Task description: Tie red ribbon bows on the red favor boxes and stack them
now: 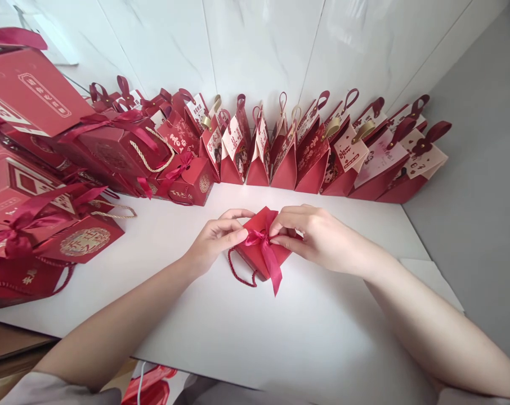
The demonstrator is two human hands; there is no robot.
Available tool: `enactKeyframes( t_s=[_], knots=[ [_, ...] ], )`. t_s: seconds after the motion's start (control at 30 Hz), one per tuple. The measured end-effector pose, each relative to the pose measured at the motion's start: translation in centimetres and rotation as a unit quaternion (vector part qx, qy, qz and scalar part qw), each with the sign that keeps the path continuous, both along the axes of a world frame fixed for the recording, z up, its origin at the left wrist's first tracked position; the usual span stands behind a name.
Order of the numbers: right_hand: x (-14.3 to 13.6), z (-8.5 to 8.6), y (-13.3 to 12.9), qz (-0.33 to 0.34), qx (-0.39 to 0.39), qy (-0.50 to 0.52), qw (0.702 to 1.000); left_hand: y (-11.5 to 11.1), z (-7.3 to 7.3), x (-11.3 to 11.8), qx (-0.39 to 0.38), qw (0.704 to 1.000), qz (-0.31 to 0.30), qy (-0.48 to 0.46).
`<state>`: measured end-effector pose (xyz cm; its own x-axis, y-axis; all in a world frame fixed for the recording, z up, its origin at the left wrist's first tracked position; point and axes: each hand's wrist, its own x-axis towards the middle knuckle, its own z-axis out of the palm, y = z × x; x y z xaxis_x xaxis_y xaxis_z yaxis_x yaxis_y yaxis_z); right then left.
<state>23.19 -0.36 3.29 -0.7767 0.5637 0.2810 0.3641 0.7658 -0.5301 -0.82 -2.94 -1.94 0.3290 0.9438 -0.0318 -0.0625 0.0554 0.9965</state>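
The fingers of both hands are closed on a pink-red bow [264, 238]. The thumb and bent fingers of the right hand [316, 233] pinch it just right of its knot; the thumb and forefinger of the left hand [216, 239] meet at the tip of its left loop. The bow lies between the two hands, its long axis running left to right, so each hand comes at one end. The right hand's fingertips are nearer the knot. One loose ribbon tail [273, 267] hangs down toward the near side, past the edge of the box.

Under the bow is a small red box [249, 253], set cornerwise on the white tabletop [225, 320], in the middle of the scene. A twisted dark red cord [238, 275] loops out from its near left side; the right corner is partly covered by the right hand.

Farther out, a row of red and cream boxes [282, 174] with looped straps stands along the far edge, before a marbled tile wall [259, 50]. At the left, a crowded pile of red gift boxes [31, 93], several with ribbons, rises well apart from the hands. At the right is a plain grey wall [478, 180].
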Motion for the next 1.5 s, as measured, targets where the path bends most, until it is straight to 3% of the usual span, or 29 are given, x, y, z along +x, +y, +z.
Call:
enactKeyframes(
  t_s=[0.5,0.67,0.8,0.93,1.13,1.5],
  knots=[
    [0.26,-0.6,0.76,0.071,0.101,0.029,0.992,0.15,-0.56,0.55,-0.078,0.993,0.037,-0.075],
    [0.17,-0.76,0.92,0.075,0.115,0.022,0.99,0.03,-0.36,0.48,-0.04,0.998,0.011,-0.055],
    [0.08,-0.61,0.78,0.058,0.075,0.017,0.995,-0.23,0.03,0.5,-0.001,1.0,0.017,-0.011],
    [0.16,-0.42,0.57,0.005,-0.004,0.017,1.0,-0.34,0.2,0.62,-0.031,0.997,0.076,0.005],
    [0.23,-0.3,0.52,-0.021,-0.092,0.011,0.996,-0.38,0.14,0.78,-0.054,0.994,0.096,0.002],
    [0.03,-0.26,0.57,-0.003,-0.11,0.019,0.994,-0.75,-0.06,0.93,0.023,0.991,0.111,0.072]
  ],
)
